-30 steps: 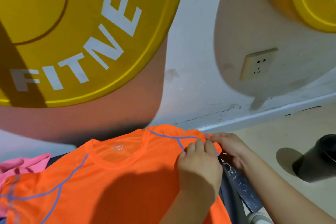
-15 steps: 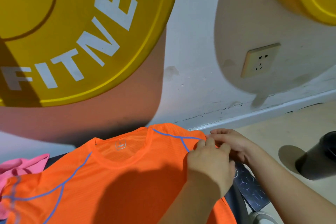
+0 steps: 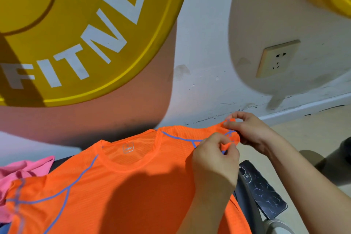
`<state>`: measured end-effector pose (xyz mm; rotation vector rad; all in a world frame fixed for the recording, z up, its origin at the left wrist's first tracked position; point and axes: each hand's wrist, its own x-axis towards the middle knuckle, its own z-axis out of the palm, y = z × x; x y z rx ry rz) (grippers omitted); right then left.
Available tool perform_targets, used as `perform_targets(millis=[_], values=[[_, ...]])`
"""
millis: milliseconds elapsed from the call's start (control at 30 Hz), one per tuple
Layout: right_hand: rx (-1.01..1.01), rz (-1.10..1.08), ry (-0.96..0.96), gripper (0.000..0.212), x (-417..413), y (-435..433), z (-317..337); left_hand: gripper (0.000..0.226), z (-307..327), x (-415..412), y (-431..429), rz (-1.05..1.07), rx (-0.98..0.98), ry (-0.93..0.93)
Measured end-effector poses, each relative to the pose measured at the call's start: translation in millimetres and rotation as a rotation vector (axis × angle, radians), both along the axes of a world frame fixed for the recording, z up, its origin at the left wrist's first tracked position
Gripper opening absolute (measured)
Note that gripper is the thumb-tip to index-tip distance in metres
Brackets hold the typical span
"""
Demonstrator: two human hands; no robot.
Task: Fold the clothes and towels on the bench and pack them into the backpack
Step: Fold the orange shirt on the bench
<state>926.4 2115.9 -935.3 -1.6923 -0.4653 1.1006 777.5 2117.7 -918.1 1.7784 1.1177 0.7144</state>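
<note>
Directly below the camera, an orange shirt (image 3: pixel 123 186) with thin blue seam lines lies spread flat, front up, collar toward the far wall, on a dark bench (image 3: pixel 62 159). Both hands work at the shirt's far right sleeve. The left hand (image 3: pixel 214 159) sits over the shoulder seam, fingers curled, pinching a small fold of orange sleeve fabric between thumb and fingertips. The right hand (image 3: pixel 250 133), just beyond it to the right, pinches the sleeve's outer edge between thumb and forefinger and lifts it slightly off the bench. The two hands are almost touching. A crumpled pink garment (image 3: pixel 24 169) lies at the shirt's left edge, partly under it. A dark phone (image 3: pixel 264 192) rests near the right, beneath the right forearm. Against the far wall lean a yellow weight plate (image 3: pixel 76 24) and, right of it, a wall socket (image 3: pixel 277 59).
</note>
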Motion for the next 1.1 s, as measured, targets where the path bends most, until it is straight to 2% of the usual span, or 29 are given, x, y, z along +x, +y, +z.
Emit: perform_targets(millis=[133,167,233,333,400,467,500,600,633,700,833,900,967,1033,1100], values=[[0.125,0.066,-0.222,0.011,-18,16,37,0.022,15,-22,2,0.224,-0.484,-0.333],[0.154,0.087,-0.261,0.011,-24,23,44,0.019,20,-28,3,0.235,-0.548,-0.365],[0.169,0.157,-0.394,0.017,-39,40,53,0.017,28,-44,3,0.277,-0.55,-0.368],[0.124,0.368,-0.657,0.012,-69,67,54,0.024,22,-69,4,0.345,-0.358,-0.202],[0.148,0.477,-0.675,0.009,-86,75,48,0.028,14,-82,2,0.348,-0.238,-0.059],[0.158,0.481,-0.709,0.026,-90,75,37,0.034,5,-91,2,0.311,-0.167,0.026],[0.133,0.437,-0.788,0.034,-88,73,30,0.037,3,-93,3,0.292,-0.149,0.059],[-0.145,0.335,-0.955,0.05,-78,65,12,0.033,-1,-93,8,0.23,-0.153,0.073],[-0.24,0.35,-0.947,0.055,-77,62,7,0.026,-1,-93,10,0.211,-0.134,0.082],[-0.302,0.371,-0.897,0.06,-76,58,0,0.02,-2,-94,13,0.181,-0.044,0.115],[-0.088,0.223,-0.835,0.042,-78,61,-1,0.021,-10,-98,9,0.077,0.169,0.267],[0.02,0.223,-0.91,0.036,-84,63,0,0.034,-19,-101,9,0.046,0.339,0.37],[0.096,0.26,-1.005,0.038,-90,63,-1,0.032,-21,-100,10,0.029,0.492,0.439],[0.142,0.282,-1.081,0.039,-91,63,-1,0.028,-20,-95,12,-0.02,0.655,0.419],[0.131,0.286,-1.161,0.04,-91,65,0,0.036,-20,-88,11,-0.114,0.692,0.47]])
